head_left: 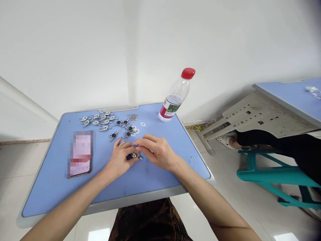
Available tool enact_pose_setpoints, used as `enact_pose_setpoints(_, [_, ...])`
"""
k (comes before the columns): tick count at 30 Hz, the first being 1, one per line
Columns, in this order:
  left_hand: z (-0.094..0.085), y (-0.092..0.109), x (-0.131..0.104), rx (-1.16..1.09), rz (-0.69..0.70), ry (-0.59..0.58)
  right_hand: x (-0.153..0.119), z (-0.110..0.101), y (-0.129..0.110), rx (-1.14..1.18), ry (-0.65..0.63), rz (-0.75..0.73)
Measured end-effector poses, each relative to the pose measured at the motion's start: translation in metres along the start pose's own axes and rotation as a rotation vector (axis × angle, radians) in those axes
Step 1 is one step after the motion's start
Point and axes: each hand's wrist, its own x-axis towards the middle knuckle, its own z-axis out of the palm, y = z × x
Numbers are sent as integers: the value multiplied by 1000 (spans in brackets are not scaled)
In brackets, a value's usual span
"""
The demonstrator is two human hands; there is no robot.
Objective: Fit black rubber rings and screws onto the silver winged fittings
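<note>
Near the middle of the blue desk, my left hand (122, 156) is closed on a small metal fitting (136, 155), its fingers on the fitting's left side. My right hand (159, 152) is pinched just above and to the right of it, at a small part between the fingertips that is too small to make out. Beyond my hands lie several metal fittings with black centres (114, 135). Farther back left is a group of silver metal fittings (105, 128). Thin flat plates (142, 124) and a small pile of metal pins (133, 117) lie behind my hands.
A phone (81, 154) lies on the left of the desk (105, 195). A red-capped bottle (173, 100) stands at the back right edge. Beyond the desk's right side are a teal stool (281, 175), a person's dark-clothed leg (271, 144) and another blue desk (291, 97).
</note>
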Motion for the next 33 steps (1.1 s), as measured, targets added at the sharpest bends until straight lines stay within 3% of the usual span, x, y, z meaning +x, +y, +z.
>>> enact_pose_setpoints(5, [-1, 4, 1, -29, -50, 2, 2, -15, 2, 186, -110, -3])
enact_pose_setpoints(23, [0, 4, 0, -48, -63, 15, -2, 3, -2, 105, 104, 157])
enact_pose_setpoints(29, [-2, 2, 0, -24, -42, -4, -1, 2, 3, 159, 51, 156])
enact_pose_setpoints(33, [-4, 0, 1, -24, -27, -38, 0, 3, 6, 167, 103, 228])
